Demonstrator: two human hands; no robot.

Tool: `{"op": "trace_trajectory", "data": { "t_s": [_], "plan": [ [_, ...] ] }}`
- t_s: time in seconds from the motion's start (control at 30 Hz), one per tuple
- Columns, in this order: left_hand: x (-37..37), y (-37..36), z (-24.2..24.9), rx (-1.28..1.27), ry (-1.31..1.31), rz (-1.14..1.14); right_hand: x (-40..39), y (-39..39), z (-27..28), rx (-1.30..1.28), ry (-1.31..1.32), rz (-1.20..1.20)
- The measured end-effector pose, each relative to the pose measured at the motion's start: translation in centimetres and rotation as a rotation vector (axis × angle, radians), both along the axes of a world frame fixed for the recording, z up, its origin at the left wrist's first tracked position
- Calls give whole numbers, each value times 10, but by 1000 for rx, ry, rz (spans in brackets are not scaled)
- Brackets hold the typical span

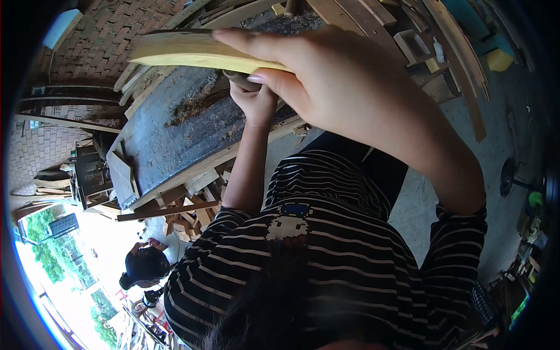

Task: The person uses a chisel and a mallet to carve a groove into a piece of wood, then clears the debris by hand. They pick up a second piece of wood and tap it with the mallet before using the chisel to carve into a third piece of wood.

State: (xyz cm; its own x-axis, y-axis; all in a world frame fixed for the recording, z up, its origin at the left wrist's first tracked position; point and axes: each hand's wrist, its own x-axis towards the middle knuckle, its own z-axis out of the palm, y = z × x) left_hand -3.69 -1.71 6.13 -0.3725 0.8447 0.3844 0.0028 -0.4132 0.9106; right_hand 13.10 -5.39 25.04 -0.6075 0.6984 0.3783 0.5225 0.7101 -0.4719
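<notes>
Closest to the camera, the right hand (pixel 326 73) pinches one end of a flat wooden piece (pixel 186 53), with a finger laid along its upper face and the thumb pressed beneath its pale yellow edge. The piece juts out leftward from those fingers (pixel 248 42), its free end blurred. Just under it, below and left of the right fingertips, the left hand (pixel 258 109) is curled tight around a brown rounded piece (pixel 242 80); that piece sits right up by the underside of the wood, though whether the two touch cannot be told, nor what it is.

Below both sets of fingers spreads the wearer's black-and-white striped shirt (pixel 356 256). Beyond the left fingers, and to their left, lies the dusty grey worktop (pixel 157 140), strewn with brown shavings (pixel 195 108). Lower down from the left fingers, past the worktop's edge, wood offcuts (pixel 184 219) are heaped. To the upper right of the right fingers are long boards (pixel 350 17), an open wooden box (pixel 411 48) and a small white bottle (pixel 438 50). Farther off, a brick wall (pixel 116 38) rises to the upper left of the fingers, and another person (pixel 146 265) is well apart, to their lower left.
</notes>
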Motion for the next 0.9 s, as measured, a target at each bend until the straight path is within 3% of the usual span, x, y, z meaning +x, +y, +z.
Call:
{"op": "trace_trajectory", "data": {
  "t_s": [0.07,0.2,0.3,0.37,0.53,0.67,0.77,0.83,0.9],
  "plan": [
    [-2,-2,-2,-23,-72,-60,-2,-2,3,-25,35,30],
    [-14,3,-15,-56,11,-72,-15,0,-4,93,437,96],
    [-14,5,-19,-13,27,-30,-11,-1,-11,-6,234,53],
    [-9,5,-13,34,-4,-25,-12,1,-25,199,-50,-27],
    [-11,1,-20,56,97,-25,-6,-5,-11,145,-50,-22],
    [-17,4,-25,-1,42,-54,-13,2,3,159,363,63],
    [-13,7,-25,56,-19,-35,-12,0,-15,18,515,153],
    [-13,2,-22,22,-20,-25,-5,4,-41,149,-4,1],
    [-9,-1,-20,1,-10,-4,2,1,-31,77,8,-16]
  ]
}}
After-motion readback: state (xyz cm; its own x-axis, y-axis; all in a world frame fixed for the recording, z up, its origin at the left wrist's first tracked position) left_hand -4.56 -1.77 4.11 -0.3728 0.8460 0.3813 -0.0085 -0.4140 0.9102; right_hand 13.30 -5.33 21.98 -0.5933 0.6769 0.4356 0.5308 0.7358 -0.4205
